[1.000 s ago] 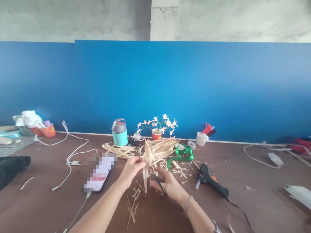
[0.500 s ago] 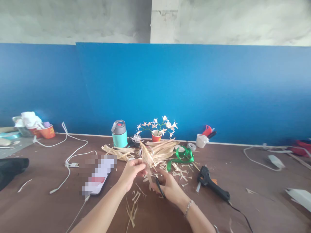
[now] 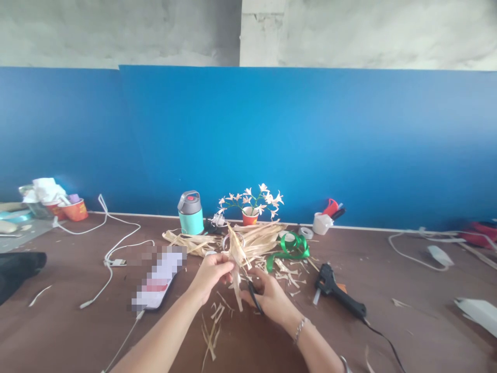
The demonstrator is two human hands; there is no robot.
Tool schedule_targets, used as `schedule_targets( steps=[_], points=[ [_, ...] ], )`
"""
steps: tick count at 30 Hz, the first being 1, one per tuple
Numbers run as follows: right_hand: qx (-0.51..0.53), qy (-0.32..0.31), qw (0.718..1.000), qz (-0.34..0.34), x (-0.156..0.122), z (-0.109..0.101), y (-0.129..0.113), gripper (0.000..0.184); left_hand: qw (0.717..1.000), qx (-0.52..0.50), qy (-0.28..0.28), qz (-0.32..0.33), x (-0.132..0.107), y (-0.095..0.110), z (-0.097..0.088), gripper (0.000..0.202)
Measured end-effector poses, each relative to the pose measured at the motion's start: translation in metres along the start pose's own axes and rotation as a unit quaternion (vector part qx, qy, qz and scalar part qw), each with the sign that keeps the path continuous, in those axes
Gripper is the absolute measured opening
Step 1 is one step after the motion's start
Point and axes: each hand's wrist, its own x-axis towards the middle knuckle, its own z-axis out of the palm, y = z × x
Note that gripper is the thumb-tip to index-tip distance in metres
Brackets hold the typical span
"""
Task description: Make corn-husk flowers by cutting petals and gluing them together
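Note:
Pinched between the thumb and fingers of my left hand (image 3: 213, 274) is a pale dried corn husk (image 3: 237, 248), its wide end up and a narrow strip hanging below. My right hand (image 3: 272, 300), closed round black-handled scissors (image 3: 254, 296), is just to the right of that strip. The blades point up and left at the husk and are partly hidden by it. Behind both hands lies a heap of dried husks (image 3: 264, 238). Cut scraps (image 3: 212, 331) are scattered on the brown table below.
A green ribbon (image 3: 298, 248) and a black glue gun (image 3: 339, 292) lie to the right. Behind the heap stand a cup of white flowers (image 3: 250, 215) and a turquoise flask (image 3: 191, 217). A phone (image 3: 161, 280) and white cables (image 3: 112, 254) are at left.
My right hand and the scissors have shifted slightly relative to the husk, whose hanging strip now shows more clearly. My left hand keeps its pinch in nearly the same place.

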Motion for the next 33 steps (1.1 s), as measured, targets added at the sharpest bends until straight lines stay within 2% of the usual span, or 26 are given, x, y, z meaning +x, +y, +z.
schedule_targets(
  steps=[11,19,29,33],
  points=[
    [0.017,-0.005,1.0,0.008,-0.001,0.001,-0.003,0.039,1.0,-0.004,-0.014,-0.002,0.0,-0.002,-0.001,0.012],
    [0.013,-0.011,0.999,-0.027,-0.002,0.0,-0.011,0.032,1.0,-0.005,-0.006,-0.007,-0.001,0.0,0.001,0.011],
    [0.005,-0.011,1.0,-0.019,-0.003,0.001,-0.017,0.032,0.999,-0.037,-0.001,-0.017,-0.001,-0.001,0.002,0.013],
    [0.013,-0.024,0.999,-0.039,-0.003,0.0,-0.019,0.032,0.998,-0.05,-0.009,-0.024,0.0,-0.003,0.003,0.014]
  ],
)
